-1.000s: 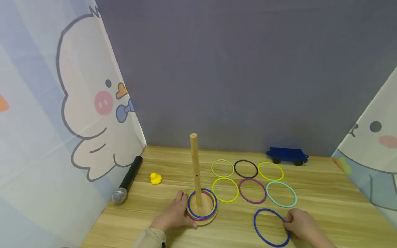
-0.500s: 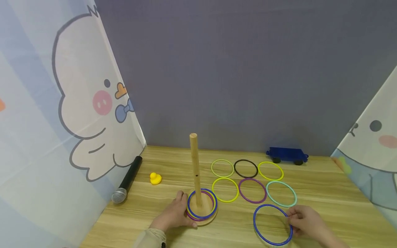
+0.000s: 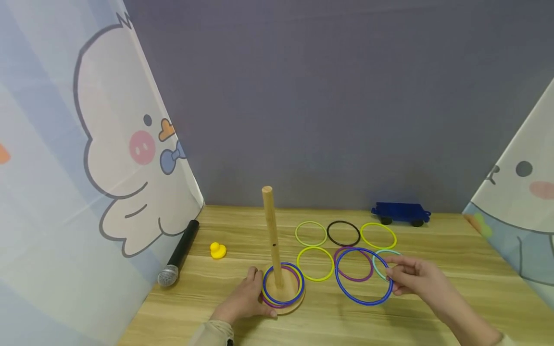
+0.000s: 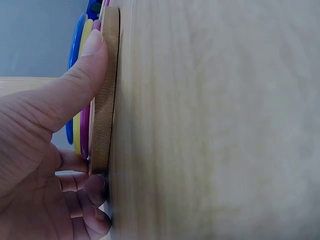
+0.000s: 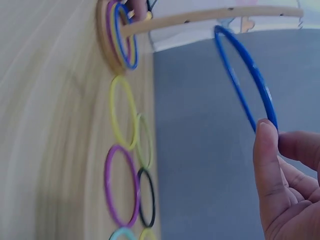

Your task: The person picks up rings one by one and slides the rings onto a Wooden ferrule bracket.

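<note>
My right hand (image 3: 413,278) pinches a blue ring (image 3: 365,303) between thumb and fingers. The ring is held above the table, overlapping the purple ring (image 3: 355,280) and turquoise ring (image 3: 389,250) in the head view. At the front stands a wooden peg stand (image 3: 271,226) with a round base (image 4: 105,105). My left hand (image 3: 246,298) grips the base's left edge, thumb in front. Around the foot of the peg lie a blue ring (image 4: 75,45), a yellow ring (image 4: 77,135) and a purple ring (image 4: 85,135), stacked. In the right wrist view, the held ring's far edge is near the upright peg.
Flat on the table are a near yellow ring (image 3: 318,280), a light green ring (image 3: 311,221), a black ring (image 3: 343,221) and a far yellow ring (image 3: 378,223). A blue toy wagon (image 3: 400,212) stands behind. A yellow duck (image 3: 218,251) and microphone (image 3: 178,254) lie left.
The right hand has lifted the blue ring off the table and carried it up and leftward, over the purple and turquoise rings. The left hand has stayed on the base.
</note>
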Action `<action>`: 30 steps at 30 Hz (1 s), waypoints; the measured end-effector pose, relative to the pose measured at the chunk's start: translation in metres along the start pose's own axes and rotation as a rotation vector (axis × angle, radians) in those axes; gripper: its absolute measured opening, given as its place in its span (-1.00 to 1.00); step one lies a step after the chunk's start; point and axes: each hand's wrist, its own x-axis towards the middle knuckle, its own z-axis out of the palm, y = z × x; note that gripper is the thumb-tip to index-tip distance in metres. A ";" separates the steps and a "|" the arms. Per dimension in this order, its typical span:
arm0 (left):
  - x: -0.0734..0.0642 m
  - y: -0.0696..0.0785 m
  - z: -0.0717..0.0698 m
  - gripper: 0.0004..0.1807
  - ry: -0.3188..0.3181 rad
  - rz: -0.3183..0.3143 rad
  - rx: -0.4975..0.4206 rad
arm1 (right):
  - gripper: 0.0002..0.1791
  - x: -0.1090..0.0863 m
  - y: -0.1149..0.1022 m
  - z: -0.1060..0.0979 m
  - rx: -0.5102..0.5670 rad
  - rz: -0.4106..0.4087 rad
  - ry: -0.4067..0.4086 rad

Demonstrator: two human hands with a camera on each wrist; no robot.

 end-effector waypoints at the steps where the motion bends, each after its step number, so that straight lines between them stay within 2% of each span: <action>1: 0.000 0.000 0.000 0.21 0.002 0.001 -0.001 | -0.66 0.001 -0.003 0.002 0.007 -0.022 0.002; 5: 0.001 -0.001 0.001 0.22 0.002 0.001 -0.007 | -0.59 0.005 -0.017 0.010 0.014 -0.076 0.013; 9: 0.002 -0.002 0.002 0.23 0.004 0.001 -0.002 | -0.47 0.009 -0.033 0.018 -0.007 -0.084 0.055; 18: 0.000 -0.002 0.001 0.17 0.014 0.016 0.014 | -0.62 0.017 -0.061 0.028 0.038 -0.147 0.077; 26: 0.002 -0.001 0.001 0.15 0.020 0.020 0.024 | -0.52 0.025 -0.088 0.035 0.055 -0.161 0.092; 30: 0.002 -0.002 0.001 0.16 0.017 0.016 0.020 | -0.58 0.031 -0.099 0.042 0.119 -0.192 0.076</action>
